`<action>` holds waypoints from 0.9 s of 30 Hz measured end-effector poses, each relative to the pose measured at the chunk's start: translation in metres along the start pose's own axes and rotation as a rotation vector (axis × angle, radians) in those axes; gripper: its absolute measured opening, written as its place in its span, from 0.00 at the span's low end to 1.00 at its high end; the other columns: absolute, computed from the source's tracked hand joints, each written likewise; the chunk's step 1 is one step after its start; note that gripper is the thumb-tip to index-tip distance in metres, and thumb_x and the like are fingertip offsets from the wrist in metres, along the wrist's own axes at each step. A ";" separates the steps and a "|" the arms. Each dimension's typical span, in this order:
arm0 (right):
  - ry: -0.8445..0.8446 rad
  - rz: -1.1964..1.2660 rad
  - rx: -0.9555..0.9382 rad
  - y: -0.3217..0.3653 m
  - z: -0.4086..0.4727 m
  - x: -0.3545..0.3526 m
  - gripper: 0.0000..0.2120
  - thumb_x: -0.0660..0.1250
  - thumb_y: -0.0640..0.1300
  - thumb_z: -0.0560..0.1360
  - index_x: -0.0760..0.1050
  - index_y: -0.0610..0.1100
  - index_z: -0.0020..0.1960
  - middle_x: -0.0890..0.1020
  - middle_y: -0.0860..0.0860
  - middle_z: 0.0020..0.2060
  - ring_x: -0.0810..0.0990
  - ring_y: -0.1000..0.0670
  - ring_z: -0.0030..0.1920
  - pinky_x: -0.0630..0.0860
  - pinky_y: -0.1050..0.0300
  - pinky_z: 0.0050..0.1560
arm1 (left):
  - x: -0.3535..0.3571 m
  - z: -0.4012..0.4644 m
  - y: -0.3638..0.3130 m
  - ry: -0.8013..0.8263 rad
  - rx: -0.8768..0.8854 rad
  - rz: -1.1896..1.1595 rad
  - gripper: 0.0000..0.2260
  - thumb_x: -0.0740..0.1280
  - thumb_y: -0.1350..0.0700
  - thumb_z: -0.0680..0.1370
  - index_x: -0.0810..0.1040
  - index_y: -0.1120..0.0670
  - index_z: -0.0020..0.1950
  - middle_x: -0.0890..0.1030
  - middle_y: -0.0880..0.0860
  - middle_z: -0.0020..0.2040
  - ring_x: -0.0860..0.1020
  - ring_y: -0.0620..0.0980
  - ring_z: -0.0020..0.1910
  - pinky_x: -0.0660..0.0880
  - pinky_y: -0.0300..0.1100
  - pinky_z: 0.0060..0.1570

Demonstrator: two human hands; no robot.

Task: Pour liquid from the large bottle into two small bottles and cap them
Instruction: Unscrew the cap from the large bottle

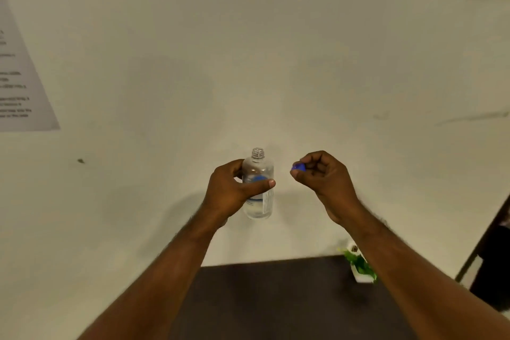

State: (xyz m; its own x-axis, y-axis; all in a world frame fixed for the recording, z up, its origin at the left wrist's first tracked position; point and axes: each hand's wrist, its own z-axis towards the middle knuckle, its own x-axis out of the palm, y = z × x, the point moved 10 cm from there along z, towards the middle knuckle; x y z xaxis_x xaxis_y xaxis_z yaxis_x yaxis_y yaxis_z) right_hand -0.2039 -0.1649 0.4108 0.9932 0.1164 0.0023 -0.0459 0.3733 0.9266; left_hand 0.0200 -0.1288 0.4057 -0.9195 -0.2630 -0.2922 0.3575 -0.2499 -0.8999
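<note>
Hands are up in front of a pale wall (276, 63). The left hand (231, 193) holds a clear bottle (259, 174) upright. Its fingers (237, 168) wrap round the far side of the bottle, and its thumb (259, 185) lies across the near side, so the fingers are clamped on the bottle. The bottle's neck (258, 153) pokes up above the fingers. The neck is open, with no cap on it, and you can see the screw rings. The bottom of the bottle hangs below the thumb. Some clear liquid sits low in the bottle. A label with a blue spot shows just above the thumb.

The right hand (325, 176) is just beside the bottle, not touching it. Its fingers (314, 163) are curled in and pinched shut on a small blue cap (299, 167). The cap sticks out from the fingertips on the side that faces the bottle. It is lower than the open neck and off to the side of it.

Below both arms is a dark tabletop (276, 298). A little green plant (358, 265) in a white pot stands on it, under the right wrist. Sheets of paper (19, 77) with blurry print hang on the wall, far out past the left fingers. I cannot read the words.
</note>
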 end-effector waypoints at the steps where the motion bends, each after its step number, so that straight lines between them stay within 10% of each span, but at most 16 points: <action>1: -0.005 -0.063 0.009 -0.015 -0.007 -0.001 0.13 0.79 0.36 0.69 0.79 0.42 0.49 0.87 0.46 0.47 0.86 0.48 0.49 0.82 0.55 0.55 | 0.002 -0.007 0.016 0.001 -0.031 0.002 0.26 0.82 0.48 0.66 0.83 0.51 0.62 0.86 0.47 0.57 0.83 0.47 0.56 0.80 0.42 0.57; 27: 0.323 -0.778 0.635 -0.377 -0.190 0.013 0.24 0.72 0.39 0.74 0.71 0.53 0.66 0.81 0.56 0.52 0.82 0.51 0.53 0.80 0.50 0.59 | 0.109 -0.160 0.323 0.233 -0.484 0.085 0.27 0.82 0.58 0.68 0.79 0.51 0.64 0.83 0.45 0.57 0.82 0.42 0.56 0.78 0.36 0.58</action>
State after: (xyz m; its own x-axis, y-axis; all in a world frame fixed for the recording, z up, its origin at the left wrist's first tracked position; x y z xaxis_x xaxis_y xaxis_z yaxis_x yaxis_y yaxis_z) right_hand -0.1941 -0.1294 -0.0103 0.6446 0.3266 -0.6912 0.7491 -0.0894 0.6564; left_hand 0.0087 -0.0893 0.0318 -0.9220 -0.0365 -0.3854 0.3668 0.2354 -0.9000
